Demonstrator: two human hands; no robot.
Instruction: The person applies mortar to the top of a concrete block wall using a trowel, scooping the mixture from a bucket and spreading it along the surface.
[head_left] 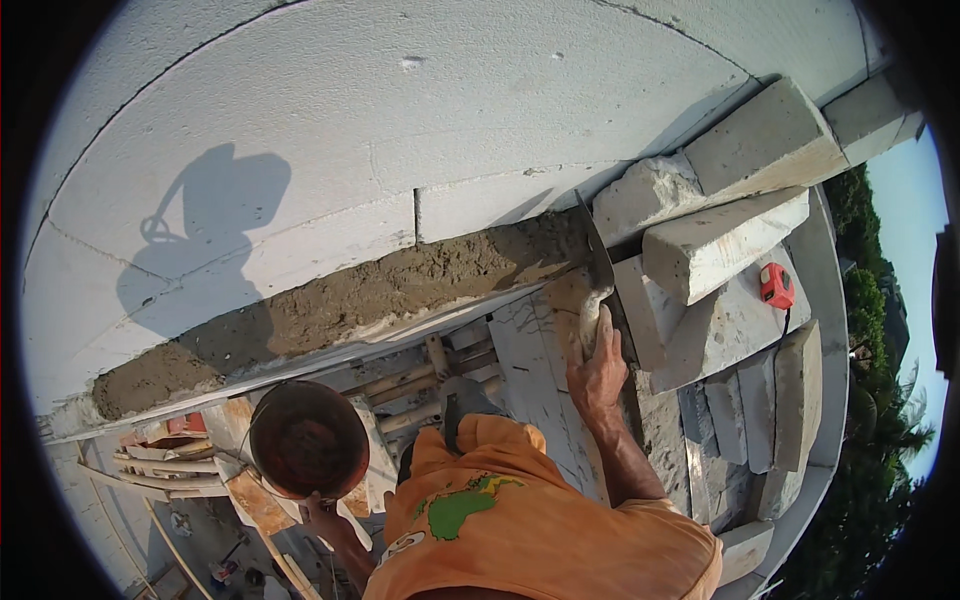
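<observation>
My right hand (598, 372) is closed around the handle of a trowel (599, 250). The blade points away from me, its tip near the right end of a long bed of wet grey mortar (400, 283). That mortar lies rough and lumpy along a ledge at the foot of the white block wall (320, 110). Low on the left, my left hand (322, 515) grips a dark round bucket (270, 432) at its near side. Reddish-brown residue shows on the bucket's bottom. The left fingers are partly hidden under the rim.
Pale blocks (728, 240) are piled at the right, some tilted, with a red tape measure (776, 286) on one. Bamboo poles (175, 467) and wooden boards (530, 370) lie below the ledge, gaps between them. Past the curved wall edge (832, 340) stand trees (872, 330).
</observation>
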